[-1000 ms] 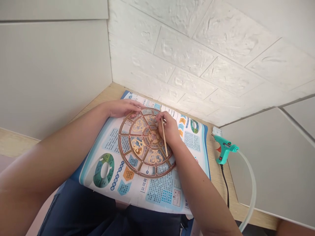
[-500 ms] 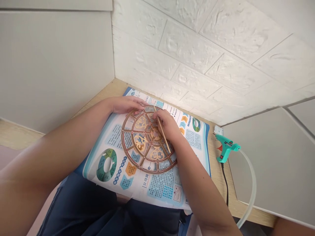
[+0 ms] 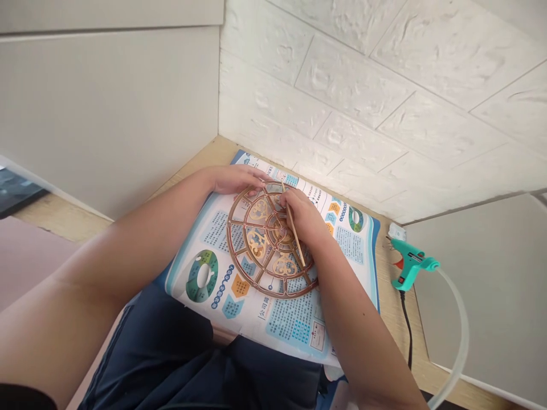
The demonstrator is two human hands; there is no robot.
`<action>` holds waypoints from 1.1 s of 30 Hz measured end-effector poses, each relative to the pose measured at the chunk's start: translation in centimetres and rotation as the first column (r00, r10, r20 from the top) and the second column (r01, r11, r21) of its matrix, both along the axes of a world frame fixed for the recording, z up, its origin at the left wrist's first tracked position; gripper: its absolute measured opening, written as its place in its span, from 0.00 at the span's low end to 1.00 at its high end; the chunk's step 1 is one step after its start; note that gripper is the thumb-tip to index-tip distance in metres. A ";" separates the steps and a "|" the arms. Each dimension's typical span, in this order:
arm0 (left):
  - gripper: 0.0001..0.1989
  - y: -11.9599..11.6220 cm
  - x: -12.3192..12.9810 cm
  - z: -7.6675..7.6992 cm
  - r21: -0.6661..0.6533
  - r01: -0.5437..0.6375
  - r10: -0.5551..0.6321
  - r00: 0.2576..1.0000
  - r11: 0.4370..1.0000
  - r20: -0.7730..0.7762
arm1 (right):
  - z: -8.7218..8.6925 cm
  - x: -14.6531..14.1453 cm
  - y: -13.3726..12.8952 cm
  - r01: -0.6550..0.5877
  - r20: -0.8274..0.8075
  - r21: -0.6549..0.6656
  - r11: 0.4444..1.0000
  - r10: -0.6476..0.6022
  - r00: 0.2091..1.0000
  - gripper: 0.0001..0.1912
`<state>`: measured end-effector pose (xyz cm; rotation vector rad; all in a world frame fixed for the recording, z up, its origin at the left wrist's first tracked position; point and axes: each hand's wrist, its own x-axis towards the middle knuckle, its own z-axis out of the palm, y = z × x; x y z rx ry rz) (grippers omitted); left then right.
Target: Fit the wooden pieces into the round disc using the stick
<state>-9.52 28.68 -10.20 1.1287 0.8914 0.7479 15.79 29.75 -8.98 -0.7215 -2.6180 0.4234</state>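
A round brown openwork frame (image 3: 232,245), built like a spoked wheel with pale scroll-shaped inserts (image 3: 257,242), lies over a printed sheet (image 3: 179,287). My left hand (image 3: 237,179) grips the far left part of its rim, some fingers above and others partly hidden. Over the frame's upper right part is my right hand (image 3: 302,215), fingers closed around a thin wooden stick (image 3: 296,236). The stick slants across the frame from its far edge toward the near right. My right hand and forearm cover the frame's right side.
To the right, a teal glue gun (image 3: 411,265) stands on the wooden surface (image 3: 387,302), with a black cord and a long translucent glue stick (image 3: 464,324) curving from its back. A white brick-patterned wall (image 3: 342,102) rises behind, a pale panel (image 3: 111,114) at left.
The camera view has swung a little left, so everything sits further right in the picture. Both hands keep their hold, and the stick stays at about the same slant over the frame.
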 end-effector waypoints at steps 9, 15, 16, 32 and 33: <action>0.20 -0.2 0.0 0.2 -0.018 0.003 -0.002 0.999 1.000 0.033 | -0.9 0.9 0.6 0.116 -0.192 0.119 0.986 -0.092 0.977 0.09; 0.16 -0.4 0.2 0.5 -0.036 -0.036 0.037 0.999 0.999 0.030 | -1.1 1.5 1.0 0.359 -0.323 0.195 0.913 -0.286 0.902 0.07; 0.16 -0.4 0.2 0.5 -0.036 -0.043 0.044 0.998 0.998 0.034 | -1.1 1.5 1.0 0.372 -0.326 0.192 0.908 -0.298 0.897 0.06; 0.24 -0.2 0.3 0.0 -0.053 -0.137 0.133 0.989 0.989 -0.065 | -1.1 2.7 1.7 0.442 -0.364 -0.061 0.895 -0.432 0.825 0.07; 0.24 -0.3 0.4 0.2 -0.051 -0.142 0.138 0.988 0.989 -0.074 | -1.2 2.8 1.8 0.436 -0.358 -0.066 0.897 -0.429 0.829 0.07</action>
